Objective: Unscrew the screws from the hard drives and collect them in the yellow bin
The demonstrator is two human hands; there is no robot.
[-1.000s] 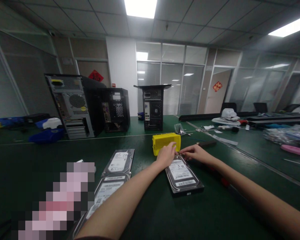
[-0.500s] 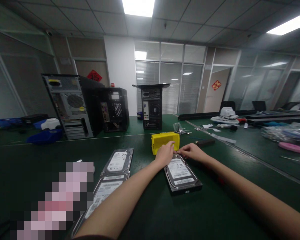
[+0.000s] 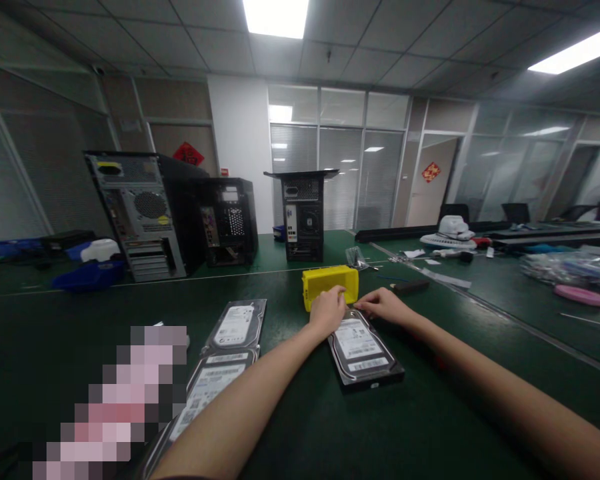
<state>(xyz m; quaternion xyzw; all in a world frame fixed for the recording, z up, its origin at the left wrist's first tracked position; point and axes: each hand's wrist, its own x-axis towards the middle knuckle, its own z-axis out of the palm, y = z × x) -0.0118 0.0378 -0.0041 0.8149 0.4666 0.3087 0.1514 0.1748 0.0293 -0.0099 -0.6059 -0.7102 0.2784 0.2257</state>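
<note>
A hard drive (image 3: 361, 350) lies label up on the green table, its near edge towards me. My left hand (image 3: 327, 311) is at the drive's far left corner, fingers curled and closed over that end. Opposite it, my right hand (image 3: 384, 307) is closed in a pinch at the far right corner. Whatever sits between the fingertips is too small or hidden to tell. Just behind my left hand stands a yellow plastic bin (image 3: 325, 279) on its side. To the left, another hard drive (image 3: 236, 325) lies flat, with more drives (image 3: 215, 380) nearer me, partly covered by my left forearm.
Several computer cases stand at the back, including a large one (image 3: 147, 213) and a smaller one (image 3: 305, 213). A blue bin (image 3: 87, 275) sits at left. A dark-handled tool (image 3: 410, 286), a small clear bag (image 3: 356, 257) and a pink lid (image 3: 581, 295) lie rightward. A blurred patch hides the near left.
Both hands stay at the far end of the hard drive. The view has shifted very slightly; no object has visibly moved.
</note>
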